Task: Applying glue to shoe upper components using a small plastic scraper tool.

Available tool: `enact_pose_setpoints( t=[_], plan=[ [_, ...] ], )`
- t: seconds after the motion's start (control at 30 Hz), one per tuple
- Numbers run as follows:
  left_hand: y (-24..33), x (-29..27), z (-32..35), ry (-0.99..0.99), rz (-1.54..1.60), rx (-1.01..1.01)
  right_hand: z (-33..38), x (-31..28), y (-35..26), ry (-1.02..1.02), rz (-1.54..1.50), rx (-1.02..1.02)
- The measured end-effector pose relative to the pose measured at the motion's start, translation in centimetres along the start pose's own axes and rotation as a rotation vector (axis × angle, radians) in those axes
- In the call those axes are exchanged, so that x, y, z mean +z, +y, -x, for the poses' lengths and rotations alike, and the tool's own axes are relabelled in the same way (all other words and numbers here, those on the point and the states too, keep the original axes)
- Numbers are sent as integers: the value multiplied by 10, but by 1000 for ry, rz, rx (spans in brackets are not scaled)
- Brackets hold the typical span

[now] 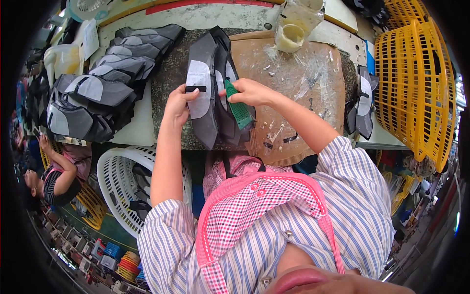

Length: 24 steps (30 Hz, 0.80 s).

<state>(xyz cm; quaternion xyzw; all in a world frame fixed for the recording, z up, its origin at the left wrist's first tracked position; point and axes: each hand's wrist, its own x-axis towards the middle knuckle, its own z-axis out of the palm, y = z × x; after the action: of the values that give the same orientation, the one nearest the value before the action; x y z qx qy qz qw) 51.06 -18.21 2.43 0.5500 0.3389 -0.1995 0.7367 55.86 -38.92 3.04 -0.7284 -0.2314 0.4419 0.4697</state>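
Shoe upper pieces (205, 93), dark grey with a white patch, lie in a small overlapping row on the table (169, 83), on its dark speckled pad; I can count about three of them there, but the exact number I cannot tell. The left hand (177, 105) rests on the front piece, fingers spread and pressing flat on the white patch, beside one short black strip (196, 88); it is not closed around anything. The right hand (249, 92) is clamped on one green brush (238, 109), whose long head points down over the pieces.

One brown board (293, 73) lies to the right, smeared with dried glue, and one pot of pale glue (290, 36) stands at its far edge. A large pile of the same grey pieces (105, 81) lies at the left of the table, too many to count. A few more pieces (362, 103) lie at the right edge. One yellow basket (416, 83) stands right, and one white basket (120, 183) is below the table. Another person (58, 174) sits at the lower left.
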Motion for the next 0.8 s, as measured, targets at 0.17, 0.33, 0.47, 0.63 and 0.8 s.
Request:
enact_pose_setpoints(
  t=[0.17,0.33,0.47,0.63,0.8],
  plan=[
    [13,-35,18,-347,549,147,-8,3,-5,74,255,94],
    [57,-41,40,-569,558,254,-8,-4,11,47,-147,88],
    [40,-42,40,-575,541,339,10,-27,14,173,-651,11],
    [-12,-37,26,-470,604,159,26,-47,24,380,-873,-43],
    [-3,-25,20,-453,549,185,25,-56,25,599,-914,-208]
  ],
)
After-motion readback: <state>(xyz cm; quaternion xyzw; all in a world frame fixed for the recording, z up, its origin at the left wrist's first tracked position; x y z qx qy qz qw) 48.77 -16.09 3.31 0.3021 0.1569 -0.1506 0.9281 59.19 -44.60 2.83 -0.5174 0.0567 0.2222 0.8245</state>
